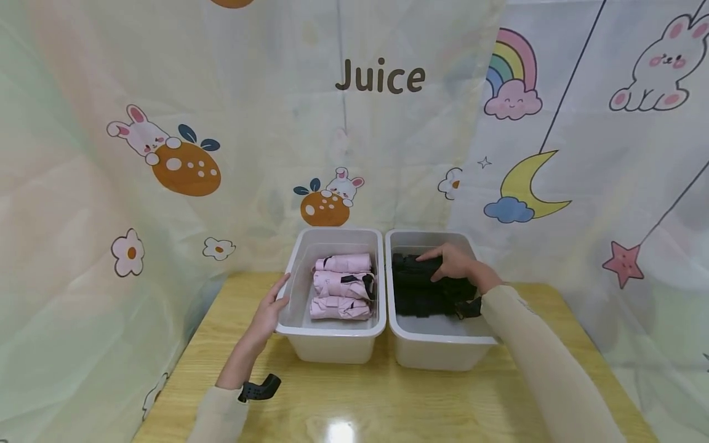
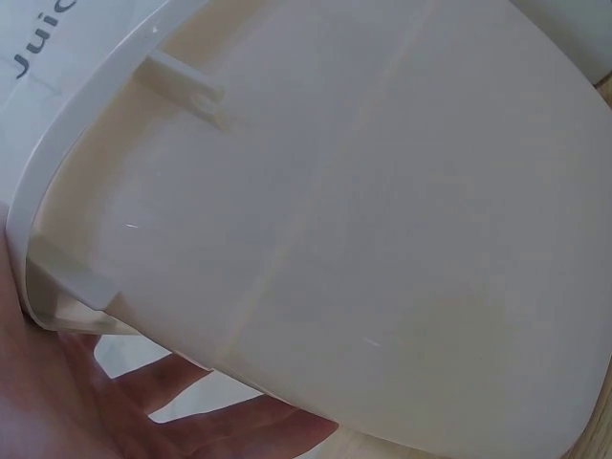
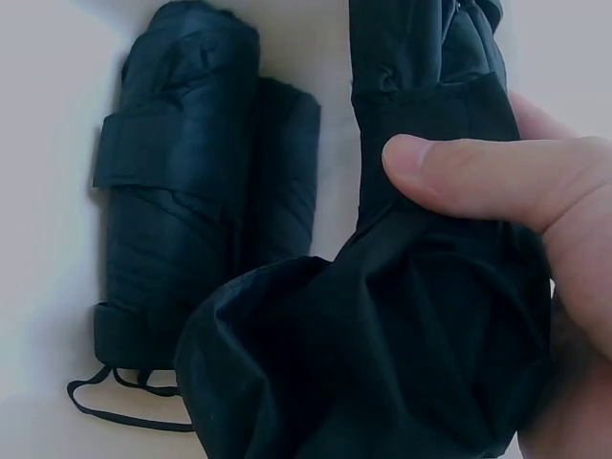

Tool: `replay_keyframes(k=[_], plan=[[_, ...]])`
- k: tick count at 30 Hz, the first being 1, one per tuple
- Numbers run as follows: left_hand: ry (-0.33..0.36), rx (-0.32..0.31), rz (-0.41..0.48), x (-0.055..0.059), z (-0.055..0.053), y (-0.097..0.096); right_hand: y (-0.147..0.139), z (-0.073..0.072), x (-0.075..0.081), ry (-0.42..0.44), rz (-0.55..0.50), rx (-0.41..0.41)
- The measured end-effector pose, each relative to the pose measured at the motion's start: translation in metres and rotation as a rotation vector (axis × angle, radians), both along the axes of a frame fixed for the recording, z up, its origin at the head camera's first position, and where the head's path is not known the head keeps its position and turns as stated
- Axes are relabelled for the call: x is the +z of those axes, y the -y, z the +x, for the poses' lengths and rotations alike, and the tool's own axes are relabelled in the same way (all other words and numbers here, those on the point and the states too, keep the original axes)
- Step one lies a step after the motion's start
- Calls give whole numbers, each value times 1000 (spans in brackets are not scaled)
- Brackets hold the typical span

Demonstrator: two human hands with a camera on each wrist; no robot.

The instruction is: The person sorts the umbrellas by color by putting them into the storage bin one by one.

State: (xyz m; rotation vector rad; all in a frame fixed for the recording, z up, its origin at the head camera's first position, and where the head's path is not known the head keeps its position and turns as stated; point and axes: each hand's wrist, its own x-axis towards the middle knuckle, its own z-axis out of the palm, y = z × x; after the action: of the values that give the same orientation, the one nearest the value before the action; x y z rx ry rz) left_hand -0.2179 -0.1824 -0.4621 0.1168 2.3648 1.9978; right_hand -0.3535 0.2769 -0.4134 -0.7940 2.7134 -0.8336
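My left hand (image 1: 269, 312) rests at the left rim of a white plastic bin (image 1: 332, 344), its spread fingers (image 2: 258, 427) along the outside of the wall. Three rolled pink folding umbrellas (image 1: 340, 285) lie side by side inside that bin. Over the second white bin (image 1: 443, 355), my right hand (image 1: 461, 264) reaches in and holds a black folding umbrella (image 3: 430, 325). The thumb (image 3: 469, 172) presses on its strap; loose black fabric bulges below, and the other fingers are mostly hidden. Beside it lie more rolled black umbrellas (image 3: 177, 229), one with a cord loop.
The two bins stand side by side on a wood-grain table (image 1: 310, 400), close to a printed cloth backdrop (image 1: 266, 141) that hangs behind and at both sides. A black wrist strap (image 1: 260, 389) sticks out from the left wrist.
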Motion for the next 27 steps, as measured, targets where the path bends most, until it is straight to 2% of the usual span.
replay_keyframes(k=[5,11,21,22,27], plan=[[11,-26,5,1,1,0,1,-5,-7,47,43,-24],[9,-19,26,2,-1,1,4,-10,-14,52,87,-52],[12,-19,39,0,-3,2,5,-22,-30,80,81,-23],[17,-24,47,4,-1,1,5,-21,-31,86,82,-16],[18,-18,52,4,-2,1,7,-21,-39,122,68,-9]])
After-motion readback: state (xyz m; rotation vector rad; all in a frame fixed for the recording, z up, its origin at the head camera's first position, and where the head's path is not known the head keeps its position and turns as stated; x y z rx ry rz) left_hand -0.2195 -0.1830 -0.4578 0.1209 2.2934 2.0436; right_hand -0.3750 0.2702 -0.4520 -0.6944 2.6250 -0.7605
